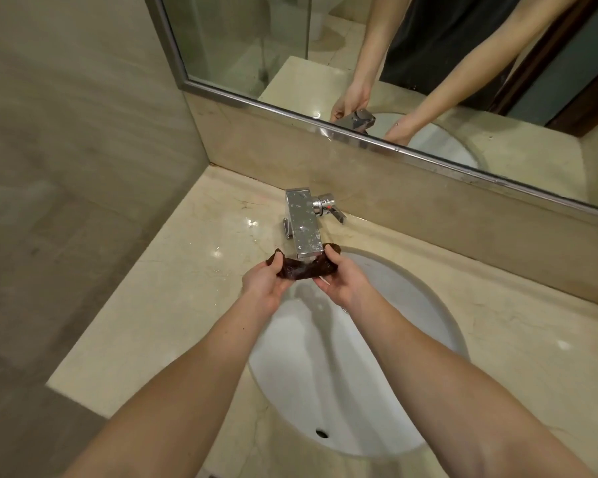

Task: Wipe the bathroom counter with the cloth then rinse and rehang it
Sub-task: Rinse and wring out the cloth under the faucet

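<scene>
Entry: cloth rinse in hand; wiping looks done, rehanging not yet.
Near to far: your left hand (261, 283) and right hand (344, 281) over the basin (404, 343); each grip clamped on one end of the dark cloth (302, 271), fingers curled round it, cloth stretched between them; cloth directly under the tap (304, 229) spout, water apparently running onto it; table (173, 305) glistens wet beside the tap; wringing and hanging left to do.

Beige counter (173, 305) with chrome tap (304, 229)
</scene>
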